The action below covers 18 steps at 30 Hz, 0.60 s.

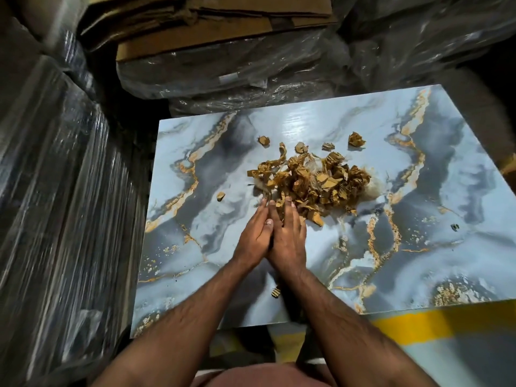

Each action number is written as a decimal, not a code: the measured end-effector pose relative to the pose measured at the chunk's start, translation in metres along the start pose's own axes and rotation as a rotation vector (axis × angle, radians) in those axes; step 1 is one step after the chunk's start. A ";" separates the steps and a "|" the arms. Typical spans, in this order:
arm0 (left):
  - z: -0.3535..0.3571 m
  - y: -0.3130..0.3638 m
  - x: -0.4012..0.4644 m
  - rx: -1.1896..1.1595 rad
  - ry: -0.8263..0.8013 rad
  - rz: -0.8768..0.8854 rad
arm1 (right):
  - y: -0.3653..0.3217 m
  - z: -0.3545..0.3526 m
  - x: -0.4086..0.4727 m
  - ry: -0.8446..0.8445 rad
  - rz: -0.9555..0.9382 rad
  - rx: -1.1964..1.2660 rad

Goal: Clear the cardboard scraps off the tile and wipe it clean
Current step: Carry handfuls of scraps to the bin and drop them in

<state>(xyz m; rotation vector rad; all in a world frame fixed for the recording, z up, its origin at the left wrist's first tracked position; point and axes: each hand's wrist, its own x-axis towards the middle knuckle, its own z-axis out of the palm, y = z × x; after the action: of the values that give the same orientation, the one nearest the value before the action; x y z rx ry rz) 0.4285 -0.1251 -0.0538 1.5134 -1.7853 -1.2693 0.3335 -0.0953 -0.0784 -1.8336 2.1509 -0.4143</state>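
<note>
Scraps [312, 184] of torn cardboard lie heaped near the middle of the tile [418, 219], a little toward its far edge; a few loose bits sit apart, several beyond the heap toward the far edge, one off to its left, one near the tile's near edge between our forearms. The tile is glossy and marbled, and the floor [418, 325] with its yellow stripe shows past its near edge; stacks wrapped in plastic [55, 191] and flattened boxes [209, 20] crowd the left and far sides.

Risk, as we judge it: a hard shove could scatter the pile and send crumbs off the far edge into the wrapped stacks, where we would struggle to fetch them; the strays could be missed altogether; grit dragged under our palms might scratch the glaze; no cloth is in sight for wiping.

Our left hand [252, 241] and right hand [289, 241] lie side by side, touching; fingers [289, 210] straight and flat on the tile, tips meeting the heap's near side, gripping nothing.
</note>
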 end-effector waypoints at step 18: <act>-0.023 0.008 0.019 0.126 0.277 0.007 | -0.014 0.001 0.022 0.096 -0.004 -0.037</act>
<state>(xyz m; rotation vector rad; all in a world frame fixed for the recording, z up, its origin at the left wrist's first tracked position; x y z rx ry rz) 0.4379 -0.1509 -0.0407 1.6589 -1.7115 -0.9059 0.3435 -0.1192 -0.0747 -1.8740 2.2321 -0.4764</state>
